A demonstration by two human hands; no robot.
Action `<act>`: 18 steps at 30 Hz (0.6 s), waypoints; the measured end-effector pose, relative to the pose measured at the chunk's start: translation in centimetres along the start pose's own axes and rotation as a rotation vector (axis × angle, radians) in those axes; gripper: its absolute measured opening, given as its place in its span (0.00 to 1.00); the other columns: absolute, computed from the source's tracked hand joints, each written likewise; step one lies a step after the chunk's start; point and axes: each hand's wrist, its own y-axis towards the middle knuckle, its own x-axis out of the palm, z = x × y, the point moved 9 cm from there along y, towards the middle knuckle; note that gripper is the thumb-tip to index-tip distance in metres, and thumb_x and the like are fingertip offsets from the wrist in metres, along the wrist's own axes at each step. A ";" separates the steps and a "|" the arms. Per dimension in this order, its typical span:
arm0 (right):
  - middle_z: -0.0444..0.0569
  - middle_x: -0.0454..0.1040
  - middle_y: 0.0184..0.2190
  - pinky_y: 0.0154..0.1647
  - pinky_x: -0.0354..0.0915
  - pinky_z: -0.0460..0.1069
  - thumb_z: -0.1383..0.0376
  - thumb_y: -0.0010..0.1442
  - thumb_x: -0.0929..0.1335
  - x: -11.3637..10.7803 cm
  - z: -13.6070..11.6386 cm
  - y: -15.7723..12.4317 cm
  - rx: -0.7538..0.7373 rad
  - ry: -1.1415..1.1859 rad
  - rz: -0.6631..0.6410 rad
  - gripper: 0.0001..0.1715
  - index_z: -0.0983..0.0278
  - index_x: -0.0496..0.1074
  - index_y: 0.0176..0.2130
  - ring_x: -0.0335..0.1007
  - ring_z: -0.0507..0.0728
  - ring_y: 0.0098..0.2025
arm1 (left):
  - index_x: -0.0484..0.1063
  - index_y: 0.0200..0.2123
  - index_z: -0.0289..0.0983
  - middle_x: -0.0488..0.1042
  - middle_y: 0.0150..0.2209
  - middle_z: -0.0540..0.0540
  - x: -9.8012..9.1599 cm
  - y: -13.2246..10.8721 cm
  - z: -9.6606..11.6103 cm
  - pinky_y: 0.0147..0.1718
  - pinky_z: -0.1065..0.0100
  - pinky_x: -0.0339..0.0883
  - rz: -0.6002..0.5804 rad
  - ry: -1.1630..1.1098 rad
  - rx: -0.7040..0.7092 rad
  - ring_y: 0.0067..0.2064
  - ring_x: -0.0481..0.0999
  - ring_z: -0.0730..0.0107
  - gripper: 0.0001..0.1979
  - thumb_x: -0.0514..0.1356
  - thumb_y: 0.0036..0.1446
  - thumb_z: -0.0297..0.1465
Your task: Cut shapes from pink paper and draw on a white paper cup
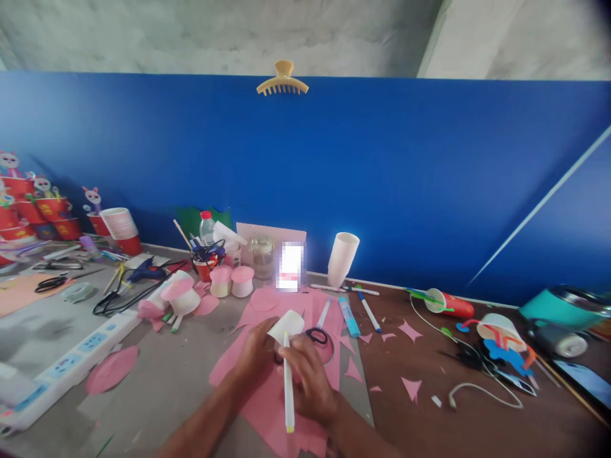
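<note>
A small white paper cup (289, 324) lies tilted between my two hands, above a pink paper sheet (267, 407). My left hand (258, 350) is closed round the cup's left side. My right hand (308, 372) grips a white marker (289, 394) with yellow ends, its upper end against the cup. Dark-handled scissors (317, 336) rest on the pink paper just beyond my right hand, partly hidden by it. A light blue marker (349, 317) and a blue-capped white pen (370, 312) lie further right.
A white power strip (81, 356) runs along the left. Cups topped with pink discs (242, 282) stand behind my hands, near a glass jar (262, 257). A stack of white cups (342, 259) is at the blue wall (382, 172). Pink scraps (411, 387) lie right.
</note>
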 end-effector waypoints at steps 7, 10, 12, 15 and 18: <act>0.55 0.75 0.47 0.50 0.73 0.60 0.52 0.73 0.60 -1.2 2.2 -1.0 0.214 0.184 0.135 0.26 0.59 0.63 0.64 0.75 0.65 0.50 | 0.77 0.33 0.36 0.78 0.26 0.48 -0.5 0.4 1.4 0.32 0.68 0.70 0.015 -0.175 -0.061 0.29 0.74 0.66 0.16 0.49 0.49 0.23; 0.50 0.75 0.41 0.44 0.74 0.54 0.52 0.75 0.57 -1.2 3.5 -0.8 0.402 0.376 0.167 0.21 0.55 0.69 0.58 0.76 0.60 0.42 | 0.79 0.39 0.35 0.80 0.28 0.45 -0.5 0.4 0.8 0.38 0.63 0.75 0.049 -0.204 -0.108 0.33 0.78 0.62 0.19 0.50 0.51 0.23; 0.48 0.76 0.38 0.41 0.74 0.52 0.51 0.76 0.57 -1.2 4.0 -0.6 0.495 0.438 0.211 0.20 0.55 0.71 0.54 0.75 0.58 0.39 | 0.79 0.42 0.34 0.82 0.31 0.43 -0.6 0.3 0.6 0.43 0.59 0.76 0.067 -0.220 -0.124 0.37 0.80 0.59 0.21 0.50 0.51 0.23; 0.47 0.76 0.35 0.38 0.73 0.51 0.50 0.75 0.58 -1.2 4.5 -0.6 0.572 0.473 0.268 0.21 0.57 0.73 0.51 0.74 0.57 0.35 | 0.80 0.45 0.36 0.82 0.31 0.44 -0.4 0.2 0.4 0.45 0.59 0.76 0.052 -0.218 -0.136 0.41 0.81 0.57 0.23 0.49 0.52 0.23; 0.46 0.75 0.29 0.33 0.72 0.50 0.48 0.75 0.58 -0.8 4.8 -0.8 0.605 0.494 0.258 0.24 0.59 0.75 0.47 0.73 0.57 0.30 | 0.80 0.45 0.37 0.81 0.29 0.45 -0.2 0.2 0.1 0.42 0.62 0.76 0.026 -0.172 -0.132 0.39 0.80 0.58 0.22 0.49 0.54 0.23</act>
